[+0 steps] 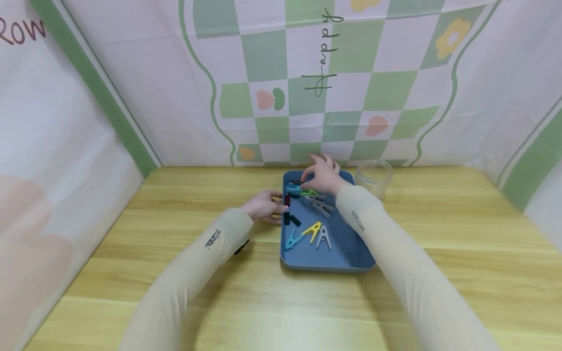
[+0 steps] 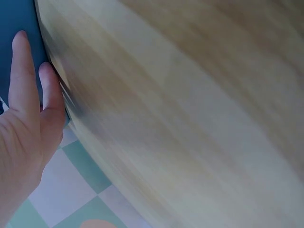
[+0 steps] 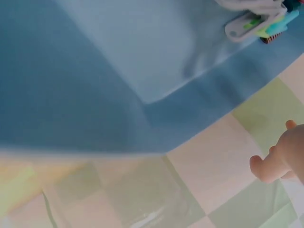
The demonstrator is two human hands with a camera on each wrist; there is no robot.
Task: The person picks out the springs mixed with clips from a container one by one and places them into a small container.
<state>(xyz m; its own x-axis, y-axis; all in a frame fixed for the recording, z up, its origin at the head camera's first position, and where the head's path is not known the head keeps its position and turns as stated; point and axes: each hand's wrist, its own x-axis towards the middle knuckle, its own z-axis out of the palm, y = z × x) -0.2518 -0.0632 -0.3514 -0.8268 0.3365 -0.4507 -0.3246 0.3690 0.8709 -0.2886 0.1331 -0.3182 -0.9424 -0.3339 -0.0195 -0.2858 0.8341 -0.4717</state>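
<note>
The tray (image 1: 347,246) lies on the surface (image 1: 439,209), with grey clips (image 1: 323,208) bunched at its far end and a yellow clip (image 1: 313,230) nearer. The left hand (image 1: 263,206) rests against the tray's left wall, its grip loose, fingers nearly straight. The right hand (image 1: 324,178) bends over the far end; whether its grip pinches anything, I cannot tell. Because the clips crowd together, lifting one could drag others. A hard left push might slide the tray into the jar (image 1: 374,180); a sideways right sleeve (image 1: 369,209) could knock it.
</note>
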